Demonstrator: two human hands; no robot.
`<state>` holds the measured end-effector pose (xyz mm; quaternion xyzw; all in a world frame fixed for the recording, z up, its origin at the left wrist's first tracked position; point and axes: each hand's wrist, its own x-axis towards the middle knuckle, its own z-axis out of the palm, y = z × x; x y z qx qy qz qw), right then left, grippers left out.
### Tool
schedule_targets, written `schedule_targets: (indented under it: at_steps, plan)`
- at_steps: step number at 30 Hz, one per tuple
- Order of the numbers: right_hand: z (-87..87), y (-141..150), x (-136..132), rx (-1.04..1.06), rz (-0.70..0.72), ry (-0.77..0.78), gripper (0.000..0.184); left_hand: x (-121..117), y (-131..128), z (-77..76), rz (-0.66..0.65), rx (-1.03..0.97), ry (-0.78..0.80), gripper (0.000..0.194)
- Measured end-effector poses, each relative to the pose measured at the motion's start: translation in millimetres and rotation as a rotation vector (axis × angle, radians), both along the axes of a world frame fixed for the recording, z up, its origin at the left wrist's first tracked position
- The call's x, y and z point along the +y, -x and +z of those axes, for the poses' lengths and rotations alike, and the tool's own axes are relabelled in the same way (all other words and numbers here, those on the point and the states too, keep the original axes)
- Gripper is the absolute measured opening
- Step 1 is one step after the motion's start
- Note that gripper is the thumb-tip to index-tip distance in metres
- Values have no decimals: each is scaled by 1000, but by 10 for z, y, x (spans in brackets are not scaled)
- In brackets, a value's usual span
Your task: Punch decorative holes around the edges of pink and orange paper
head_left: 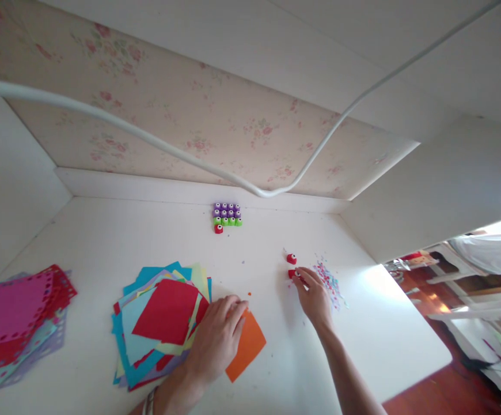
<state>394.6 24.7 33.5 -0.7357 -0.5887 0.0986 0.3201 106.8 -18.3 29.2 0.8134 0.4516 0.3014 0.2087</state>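
Observation:
My left hand (221,331) lies palm down, its fingers loosely extended. It covers the right side of a loose stack of coloured paper and the left edge of an orange paper square (247,349). With its fingertips, my right hand (313,294) grips a small red craft punch (292,274) on the white tabletop. Just beyond it sits a second red craft punch (291,259). In the stack, a red sheet (166,311) lies on top of light blue, yellow and blue ones. A tiny orange scrap (249,294) lies beyond the orange square.
Purple craft punches (223,210), green ones (228,221) and a red one (218,229) stand in rows near the back wall. Punched confetti (329,282) lies right of my right hand. Hole-edged sheets (12,311) are piled far left. A white cable (168,147) hangs across above the table.

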Motion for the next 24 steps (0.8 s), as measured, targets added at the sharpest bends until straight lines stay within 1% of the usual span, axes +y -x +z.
schedule_targets:
  at_steps: [3, 5, 10, 13, 15, 16, 18, 20, 22, 24]
  plan:
    - [43, -83, 62, -90, -22, 26, 39, -21, -2, 17, -1, 59, -70, 32]
    - [62, -103, 89, -109, -35, 53, 38, -24, -6, 17, -15, 77, -91, 32]
    - [120, -34, 176, -108, -30, 83, 32, -13, -21, 1, -28, 102, -69, 30]
    - [160, -22, 244, -70, -18, 92, 33, -7, -18, -9, -10, 91, -61, 29]
    - [175, -61, 278, 88, -53, 98, 35, -5, -10, -16, 1, 80, -58, 29]
    - [177, -88, 288, 230, -86, 97, 37, -5, -6, -19, 2, 77, -56, 29]
    - [177, -140, 297, 588, -162, 75, 43, -4, 0, -20, -1, 76, -50, 29]
    - [177, -169, 294, 894, -218, 32, 43, -2, 2, -13, -6, 81, -41, 29]
    - [183, -171, 285, 1033, -238, 4, 37, 1, 1, -1, -9, 86, -34, 29]
    - [194, -160, 278, 1065, -231, -3, 32, 4, -2, 13, -11, 87, -28, 28]
